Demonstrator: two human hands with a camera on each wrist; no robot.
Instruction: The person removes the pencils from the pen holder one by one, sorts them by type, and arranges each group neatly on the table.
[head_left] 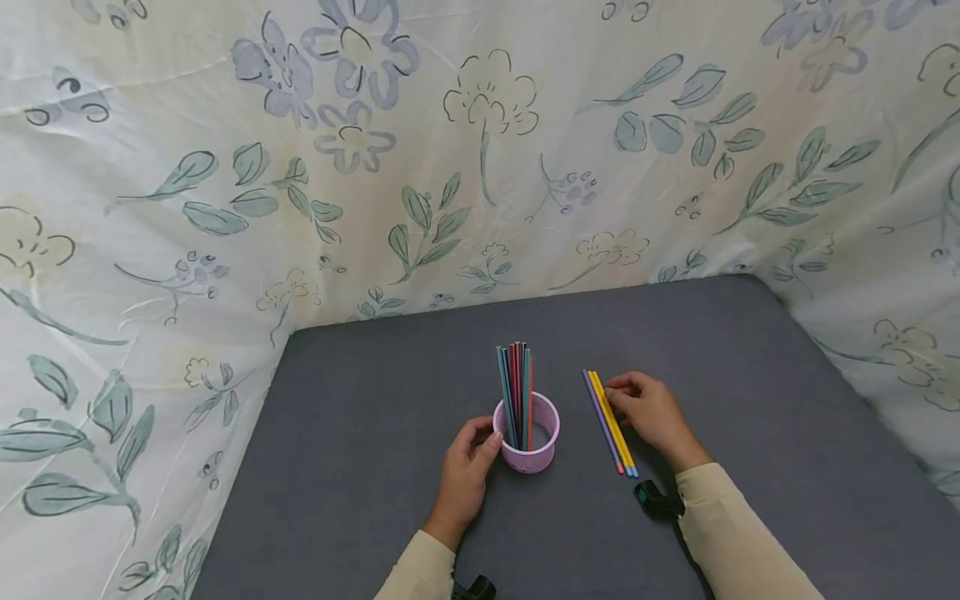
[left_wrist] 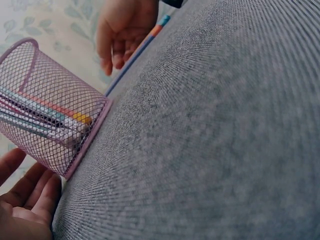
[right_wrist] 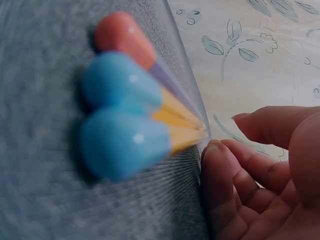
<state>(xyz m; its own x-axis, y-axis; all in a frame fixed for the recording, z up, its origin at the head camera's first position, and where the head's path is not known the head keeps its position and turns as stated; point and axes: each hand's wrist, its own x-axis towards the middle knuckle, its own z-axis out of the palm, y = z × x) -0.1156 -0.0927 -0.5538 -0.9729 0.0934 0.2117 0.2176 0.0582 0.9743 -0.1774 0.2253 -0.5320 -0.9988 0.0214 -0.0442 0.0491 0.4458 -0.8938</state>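
Three pencils (head_left: 611, 423) lie beside the relaxed right hand (head_left: 654, 418); the loose left hand (head_left: 465, 468), partly hidden, touches the cup (head_left: 529, 462) at nine o'clock.

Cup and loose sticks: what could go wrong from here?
The bunched sticks rise well above the rim of the cup, gathered at one side, so a bump might tip it. The three loose sticks lie close together, so the right hand could catch more than one.
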